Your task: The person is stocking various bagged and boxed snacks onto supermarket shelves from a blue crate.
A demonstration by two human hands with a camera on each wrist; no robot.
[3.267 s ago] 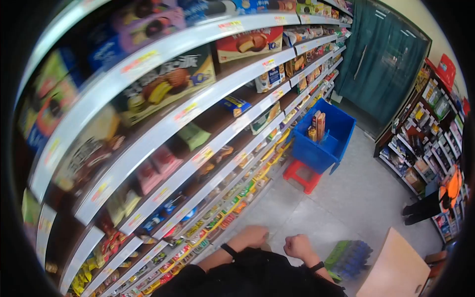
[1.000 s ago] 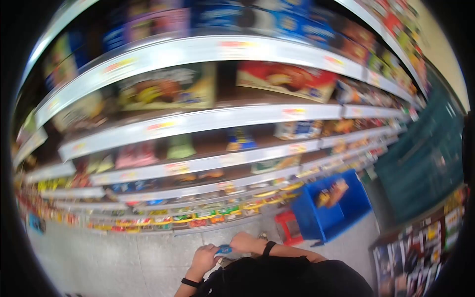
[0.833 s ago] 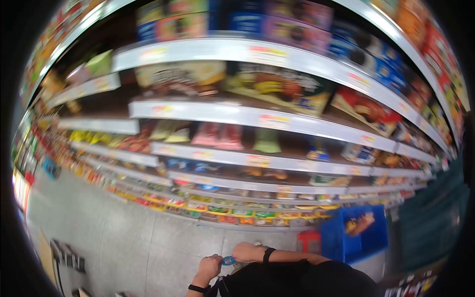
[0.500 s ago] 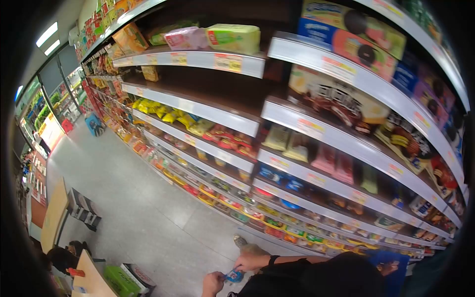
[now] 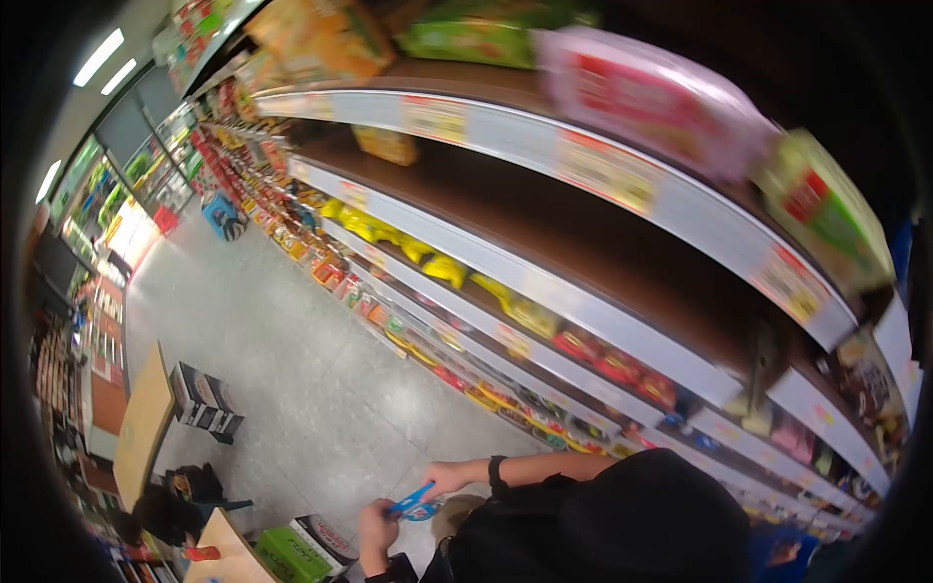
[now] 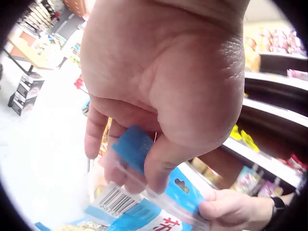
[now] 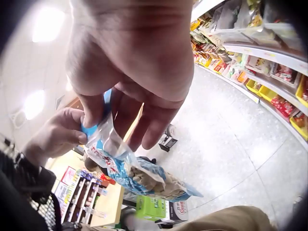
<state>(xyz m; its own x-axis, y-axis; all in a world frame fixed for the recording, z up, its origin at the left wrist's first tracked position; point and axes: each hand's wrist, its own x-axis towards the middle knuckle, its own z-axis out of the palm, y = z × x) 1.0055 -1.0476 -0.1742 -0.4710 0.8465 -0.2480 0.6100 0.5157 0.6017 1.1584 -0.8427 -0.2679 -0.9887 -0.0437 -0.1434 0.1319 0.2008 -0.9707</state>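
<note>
Between my two hands hangs a blue and clear plastic snack bag (image 5: 418, 507), held low in front of my body. My left hand (image 5: 377, 530) pinches one side of its top edge between thumb and fingers. The other side is gripped by my right hand (image 5: 449, 476). In the left wrist view, the blue header (image 6: 181, 185) shows a hang hole, and a white barcode label (image 6: 115, 204) sits below the left fingers. Beige-brown pieces (image 7: 149, 180) show through the clear part in the right wrist view. The bag's top is partly hidden by the fingers.
Long store shelves (image 5: 525, 262) with packaged snacks run along the right. Wooden tables (image 5: 144, 428) stand at the left, with stacked dark boxes (image 5: 206, 403) beside them. A green carton (image 5: 292, 556) lies near a seated person (image 5: 170, 510). Grey tiled floor (image 5: 301, 321) stretches toward a bright doorway.
My view has swung left, from the blue bin and curtain toward the aisle and doorway. The hands, apart at first with no bag visible, now hold the bag between them.
</note>
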